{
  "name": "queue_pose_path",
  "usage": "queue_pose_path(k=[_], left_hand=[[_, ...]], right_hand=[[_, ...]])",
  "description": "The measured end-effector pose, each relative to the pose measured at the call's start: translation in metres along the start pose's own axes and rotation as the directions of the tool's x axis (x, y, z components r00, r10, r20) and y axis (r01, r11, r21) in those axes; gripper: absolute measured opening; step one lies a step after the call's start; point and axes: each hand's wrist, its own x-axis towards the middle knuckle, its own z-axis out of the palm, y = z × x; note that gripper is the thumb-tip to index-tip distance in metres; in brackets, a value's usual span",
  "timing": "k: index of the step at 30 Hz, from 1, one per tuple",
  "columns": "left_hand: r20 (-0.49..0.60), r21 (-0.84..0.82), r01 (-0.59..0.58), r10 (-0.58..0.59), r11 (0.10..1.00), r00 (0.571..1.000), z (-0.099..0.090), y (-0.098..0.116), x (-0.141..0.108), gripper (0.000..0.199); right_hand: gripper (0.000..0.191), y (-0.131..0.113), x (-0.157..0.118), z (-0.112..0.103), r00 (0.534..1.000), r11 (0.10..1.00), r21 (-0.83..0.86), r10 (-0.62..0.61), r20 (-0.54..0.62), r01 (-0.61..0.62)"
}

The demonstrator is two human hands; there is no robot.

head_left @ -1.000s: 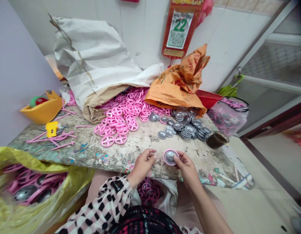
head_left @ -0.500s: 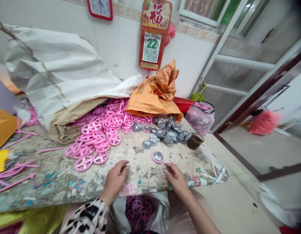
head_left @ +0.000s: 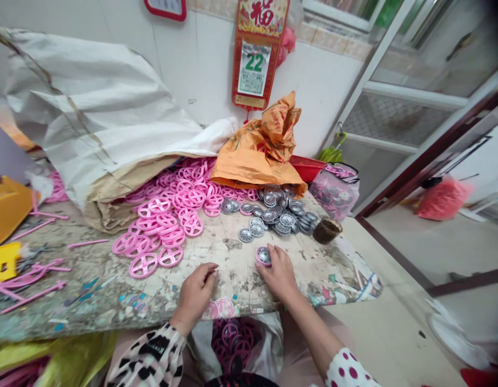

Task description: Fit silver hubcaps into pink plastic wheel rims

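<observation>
Head view: pink plastic wheel with silver hub (head_left: 264, 256), likely light and stiff, best taken by its rim, on the worktop (head_left: 228, 263) near centre, under the cupped fingers of the right hand (head_left: 279, 275), grip unclear; left hand (head_left: 194, 296) loosely curled, empty.

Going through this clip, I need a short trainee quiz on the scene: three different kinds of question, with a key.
1. True or false: the person's right hand touches a pink wheel with a silver hub.
2. What hangs on the wall above the orange sack? A) a tear-off calendar showing 22, B) a mirror, C) a pair of scissors.
3. What can be seen inside the clear plastic bag beyond the table's far right corner?

Key: 1. True. 2. A. 3. Silver hubs with pink pieces.
</observation>
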Motion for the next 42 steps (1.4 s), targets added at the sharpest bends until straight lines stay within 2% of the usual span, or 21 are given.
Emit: queue_pose_path(k=[4, 8, 10, 12, 16, 18, 20, 21, 23, 25, 26, 27, 28, 29, 30, 32, 33, 35, 37, 40, 42], left_hand=[[-0.013, -0.004, -0.019, 0.019, 1.0, 1.0, -0.001, -0.001, 0.0, 0.027], [-0.01, 0.006, -0.016, 0.016, 1.0, 1.0, 0.0, -0.001, 0.001, 0.028], [-0.009, 0.012, -0.013, 0.013, 1.0, 1.0, 0.0, -0.001, 0.001, 0.029], [-0.012, 0.021, -0.015, 0.016, 1.0, 1.0, 0.001, -0.001, 0.001, 0.029], [-0.024, 0.038, -0.034, 0.035, 0.999, 0.999, 0.0, -0.001, 0.001, 0.029], [-0.03, 0.045, -0.042, 0.043, 0.998, 0.999, 0.0, 0.0, 0.0, 0.029], [-0.029, 0.052, -0.048, 0.05, 0.997, 0.998, 0.0, 0.001, 0.0, 0.029], [-0.028, 0.055, -0.05, 0.052, 0.997, 0.998, 0.0, 0.002, 0.0, 0.029], [-0.026, 0.059, -0.052, 0.054, 0.997, 0.998, 0.0, 0.003, 0.0, 0.028], [-0.028, 0.06, -0.054, 0.056, 0.997, 0.998, 0.0, 0.003, 0.001, 0.028], [-0.029, 0.06, -0.058, 0.06, 0.997, 0.998, 0.0, 0.003, 0.001, 0.028], [-0.032, 0.062, -0.062, 0.064, 0.996, 0.997, 0.0, 0.004, 0.001, 0.027], [-0.035, 0.064, -0.068, 0.07, 0.996, 0.997, 0.0, 0.003, 0.001, 0.027], [-0.038, 0.068, -0.073, 0.075, 0.995, 0.996, 0.0, 0.003, 0.001, 0.027], [-0.039, 0.072, -0.077, 0.08, 0.994, 0.996, 0.0, 0.003, 0.001, 0.026], [-0.039, 0.082, -0.083, 0.087, 0.993, 0.995, 0.0, 0.003, 0.002, 0.026], [-0.04, 0.087, -0.084, 0.088, 0.993, 0.995, 0.001, 0.003, 0.002, 0.026], [-0.043, 0.095, -0.083, 0.088, 0.992, 0.995, 0.001, 0.004, 0.002, 0.026], [-0.047, 0.101, -0.077, 0.082, 0.992, 0.996, 0.002, 0.004, 0.002, 0.026], [-0.048, 0.104, -0.071, 0.076, 0.992, 0.996, 0.002, 0.005, 0.002, 0.026], [-0.05, 0.101, -0.07, 0.075, 0.992, 0.996, 0.002, 0.006, 0.002, 0.026]], right_hand=[[0.039, -0.013, -0.003, 0.003, 0.993, 0.992, -0.075, -0.092, 0.074, 0.097], [0.044, -0.032, -0.044, -0.017, 0.965, 0.966, 0.074, -0.253, 0.063, 0.248], [0.048, -0.04, -0.067, -0.028, 0.937, 0.934, 0.167, -0.336, 0.099, 0.317], [0.051, -0.044, -0.087, -0.036, 0.918, 0.915, 0.232, -0.369, 0.148, 0.331], [0.062, -0.041, -0.109, -0.042, 0.864, 0.883, 0.302, -0.438, 0.248, 0.36], [0.073, -0.035, -0.112, -0.044, 0.824, 0.856, 0.316, -0.496, 0.275, 0.41], [0.077, -0.027, -0.107, -0.047, 0.815, 0.847, 0.314, -0.512, 0.271, 0.428], [0.074, -0.02, -0.101, -0.05, 0.833, 0.858, 0.309, -0.491, 0.256, 0.411], [0.059, 0.001, -0.083, -0.054, 0.902, 0.9, 0.303, -0.383, 0.2, 0.315], [0.046, 0.032, -0.057, -0.058, 0.977, 0.937, 0.317, -0.186, 0.099, 0.146], [0.042, 0.051, -0.042, -0.059, 0.998, 0.939, 0.343, -0.051, 0.025, 0.04], [0.045, 0.071, -0.027, -0.061, 0.995, 0.925, 0.371, 0.099, -0.034, -0.079], [0.048, 0.091, -0.013, -0.064, 0.964, 0.9, 0.392, 0.247, -0.102, -0.189], [0.053, 0.111, 0.002, -0.067, 0.911, 0.875, 0.402, 0.367, -0.189, -0.269], [0.058, 0.129, 0.015, -0.071, 0.86, 0.863, 0.388, 0.438, -0.26, -0.322], [0.068, 0.158, 0.038, -0.078, 0.775, 0.853, 0.341, 0.508, -0.375, -0.394], [0.074, 0.169, 0.048, -0.081, 0.753, 0.851, 0.319, 0.52, -0.403, -0.417], [0.085, 0.183, 0.065, -0.085, 0.736, 0.838, 0.316, 0.542, -0.405, -0.444], [0.092, 0.19, 0.081, -0.084, 0.739, 0.82, 0.347, 0.565, -0.367, -0.455], [0.095, 0.195, 0.099, -0.078, 0.735, 0.787, 0.407, 0.598, -0.319, -0.463], [0.097, 0.195, 0.107, -0.073, 0.708, 0.754, 0.447, 0.635, -0.309, -0.481]])
